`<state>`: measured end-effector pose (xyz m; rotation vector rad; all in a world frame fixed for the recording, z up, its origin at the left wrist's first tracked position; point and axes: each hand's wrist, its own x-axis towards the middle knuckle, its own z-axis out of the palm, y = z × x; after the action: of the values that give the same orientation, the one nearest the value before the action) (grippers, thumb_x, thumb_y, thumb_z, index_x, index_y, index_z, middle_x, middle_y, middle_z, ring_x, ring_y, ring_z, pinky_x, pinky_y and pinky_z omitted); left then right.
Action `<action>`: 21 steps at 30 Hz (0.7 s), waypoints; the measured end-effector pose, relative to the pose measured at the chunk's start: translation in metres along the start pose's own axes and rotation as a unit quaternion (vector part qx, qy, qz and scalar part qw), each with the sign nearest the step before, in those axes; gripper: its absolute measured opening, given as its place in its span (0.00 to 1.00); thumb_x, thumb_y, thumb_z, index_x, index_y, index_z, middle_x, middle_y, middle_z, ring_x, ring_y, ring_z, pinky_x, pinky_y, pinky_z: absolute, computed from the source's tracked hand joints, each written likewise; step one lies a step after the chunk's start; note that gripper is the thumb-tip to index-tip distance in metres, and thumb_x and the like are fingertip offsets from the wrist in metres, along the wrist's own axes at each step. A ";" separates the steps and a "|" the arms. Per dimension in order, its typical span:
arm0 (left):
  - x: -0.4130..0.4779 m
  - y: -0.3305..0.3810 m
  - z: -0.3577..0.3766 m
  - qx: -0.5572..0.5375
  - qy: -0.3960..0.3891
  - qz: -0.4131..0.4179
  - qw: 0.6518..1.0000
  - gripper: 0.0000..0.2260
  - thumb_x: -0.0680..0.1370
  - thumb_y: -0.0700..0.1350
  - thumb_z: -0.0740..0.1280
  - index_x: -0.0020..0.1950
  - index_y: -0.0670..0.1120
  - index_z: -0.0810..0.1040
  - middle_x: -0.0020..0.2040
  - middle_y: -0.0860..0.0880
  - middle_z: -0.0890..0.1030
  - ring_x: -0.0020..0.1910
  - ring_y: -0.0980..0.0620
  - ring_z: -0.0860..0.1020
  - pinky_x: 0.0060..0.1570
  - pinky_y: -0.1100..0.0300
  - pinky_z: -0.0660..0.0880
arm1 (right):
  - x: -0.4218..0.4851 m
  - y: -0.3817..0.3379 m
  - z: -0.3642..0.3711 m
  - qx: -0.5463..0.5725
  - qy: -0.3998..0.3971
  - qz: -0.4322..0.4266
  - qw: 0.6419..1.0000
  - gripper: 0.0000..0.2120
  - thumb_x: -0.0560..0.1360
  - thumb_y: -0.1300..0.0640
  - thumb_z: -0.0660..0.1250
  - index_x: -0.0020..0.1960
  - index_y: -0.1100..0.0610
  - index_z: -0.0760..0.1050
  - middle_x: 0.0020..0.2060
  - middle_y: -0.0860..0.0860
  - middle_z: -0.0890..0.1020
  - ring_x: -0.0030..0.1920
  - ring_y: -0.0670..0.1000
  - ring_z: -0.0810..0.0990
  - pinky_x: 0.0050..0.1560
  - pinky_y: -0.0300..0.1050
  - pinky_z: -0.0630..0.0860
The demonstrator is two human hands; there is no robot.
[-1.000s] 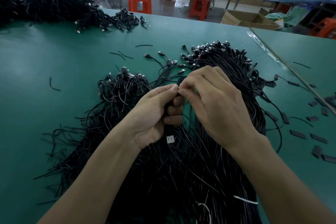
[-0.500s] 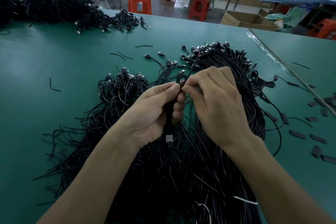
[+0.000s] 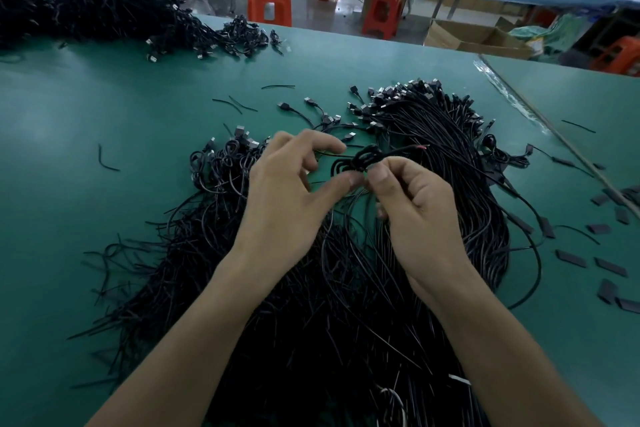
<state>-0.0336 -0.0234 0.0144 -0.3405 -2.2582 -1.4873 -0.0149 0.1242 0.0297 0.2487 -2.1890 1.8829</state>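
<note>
- The coiled cable [image 3: 360,160] sits in the air between both hands, above the loose cable pile [image 3: 346,305] on the green table [image 3: 104,107], with its stripped end [image 3: 423,147] poking out to the right
- Our right hand [image 3: 419,215] pinches the coil's lower edge between thumb and curled forefinger
- Our left hand [image 3: 287,198] presses its thumb to the same spot, and its curled fingers close round a thin strand running off the coil
- We judge the cable light, thin and springy: it bends easily, yet the loops will likely spring open if the pinch slackens
- The jacket looks smooth, so a fingertip grip could slip; we would hold across all the loops where they cross, not by a single strand
- The bare wires at the stripped end look delicate, so we would keep our fingers off them
- Tied bundles [image 3: 221,163] lie just left of the hands, and short ties [image 3: 239,105] lie further out on the table
</note>
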 end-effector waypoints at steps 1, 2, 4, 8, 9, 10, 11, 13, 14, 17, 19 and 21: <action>0.000 0.000 -0.001 -0.021 0.000 -0.010 1.000 0.10 0.73 0.54 0.75 0.52 0.60 0.80 0.37 0.55 0.76 0.34 0.59 0.74 0.36 0.71 0.69 | 0.001 -0.002 0.001 0.019 -0.007 0.003 1.000 0.09 0.81 0.60 0.63 0.43 0.56 0.78 0.33 0.44 0.78 0.31 0.39 0.72 0.34 0.31 0.70; 0.000 0.001 -0.001 -0.051 -0.013 -0.024 0.998 0.09 0.74 0.53 0.74 0.52 0.58 0.80 0.35 0.53 0.79 0.31 0.58 0.76 0.34 0.68 0.71 | 0.001 -0.003 0.001 0.034 -0.015 0.004 0.999 0.09 0.81 0.61 0.62 0.44 0.58 0.78 0.35 0.44 0.80 0.32 0.38 0.74 0.36 0.30 0.71; 0.000 0.004 -0.002 -0.121 -0.052 -0.054 0.990 0.08 0.76 0.48 0.73 0.54 0.57 0.81 0.36 0.51 0.83 0.35 0.52 0.82 0.38 0.59 0.78 | 0.002 -0.004 0.002 0.050 -0.031 0.004 0.998 0.09 0.81 0.63 0.62 0.44 0.60 0.78 0.33 0.43 0.81 0.32 0.37 0.76 0.37 0.29 0.72; 0.002 0.009 -0.002 -0.245 -0.087 -0.092 0.961 0.13 0.82 0.36 0.61 0.58 0.51 0.81 0.45 0.48 0.86 0.46 0.51 0.84 0.49 0.57 0.81 | 0.003 -0.002 0.000 0.039 -0.038 0.003 0.999 0.08 0.80 0.63 0.63 0.43 0.60 0.78 0.29 0.39 0.79 0.31 0.36 0.75 0.35 0.27 0.71; 0.002 0.010 -0.001 -0.277 -0.089 -0.102 0.951 0.14 0.83 0.37 0.59 0.57 0.50 0.82 0.48 0.48 0.86 0.48 0.51 0.84 0.50 0.56 0.81 | 0.002 0.000 0.001 0.026 -0.036 0.003 0.999 0.09 0.80 0.62 0.63 0.43 0.59 0.78 0.28 0.39 0.78 0.31 0.36 0.75 0.34 0.27 0.70; 0.002 0.012 0.000 -0.296 -0.088 -0.106 0.945 0.13 0.82 0.39 0.58 0.57 0.49 0.82 0.49 0.48 0.86 0.50 0.51 0.84 0.50 0.57 0.81 | 0.001 0.001 0.001 0.015 -0.034 0.003 0.999 0.09 0.80 0.62 0.63 0.42 0.58 0.78 0.27 0.38 0.78 0.30 0.36 0.74 0.34 0.27 0.69; 0.001 0.014 0.002 -0.301 -0.085 -0.102 0.944 0.11 0.81 0.41 0.60 0.56 0.49 0.81 0.48 0.49 0.86 0.49 0.53 0.83 0.49 0.58 0.80 | -0.001 0.003 0.002 0.011 -0.033 0.006 0.999 0.09 0.80 0.61 0.63 0.42 0.57 0.78 0.27 0.38 0.77 0.29 0.36 0.74 0.33 0.27 0.69; 0.000 0.015 0.004 -0.286 -0.083 -0.086 0.951 0.07 0.79 0.40 0.67 0.56 0.49 0.78 0.44 0.52 0.86 0.44 0.57 0.83 0.45 0.65 0.78 | -0.005 0.007 0.004 0.015 -0.032 0.018 0.999 0.10 0.81 0.61 0.63 0.42 0.58 0.78 0.25 0.38 0.76 0.27 0.37 0.73 0.30 0.27 0.68; 0.000 0.015 0.004 -0.272 -0.085 -0.080 0.955 0.10 0.78 0.38 0.69 0.57 0.49 0.77 0.43 0.53 0.86 0.42 0.59 0.83 0.44 0.67 0.77 | -0.006 0.009 0.005 0.014 -0.030 0.024 0.999 0.10 0.81 0.60 0.63 0.42 0.58 0.78 0.25 0.39 0.76 0.27 0.37 0.72 0.29 0.27 0.67; 0.001 0.010 0.000 -0.234 -0.093 -0.052 0.966 0.16 0.73 0.38 0.74 0.57 0.53 0.78 0.47 0.54 0.86 0.46 0.58 0.83 0.45 0.60 0.78 | -0.006 0.012 0.004 0.012 -0.019 0.051 0.998 0.10 0.80 0.56 0.64 0.42 0.57 0.78 0.27 0.41 0.76 0.28 0.39 0.70 0.30 0.32 0.68; 0.001 0.010 -0.003 -0.202 -0.101 -0.015 0.974 0.17 0.72 0.36 0.73 0.54 0.55 0.81 0.49 0.54 0.86 0.50 0.55 0.82 0.50 0.55 0.78 | -0.004 0.013 0.000 0.032 -0.009 0.072 0.997 0.09 0.80 0.56 0.64 0.43 0.56 0.79 0.29 0.43 0.77 0.29 0.41 0.71 0.30 0.36 0.68; 0.000 0.009 -0.002 -0.152 -0.112 0.027 0.982 0.19 0.71 0.29 0.70 0.50 0.53 0.83 0.50 0.55 0.85 0.53 0.55 0.81 0.52 0.62 0.76 | 0.000 0.012 -0.003 0.061 0.009 0.086 0.994 0.09 0.80 0.58 0.64 0.43 0.57 0.79 0.30 0.44 0.79 0.29 0.40 0.73 0.30 0.35 0.70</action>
<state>-0.0298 -0.0218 0.0226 -0.6863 -2.1624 -1.8474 -0.0183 0.1289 0.0189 0.0644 -2.1480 2.1047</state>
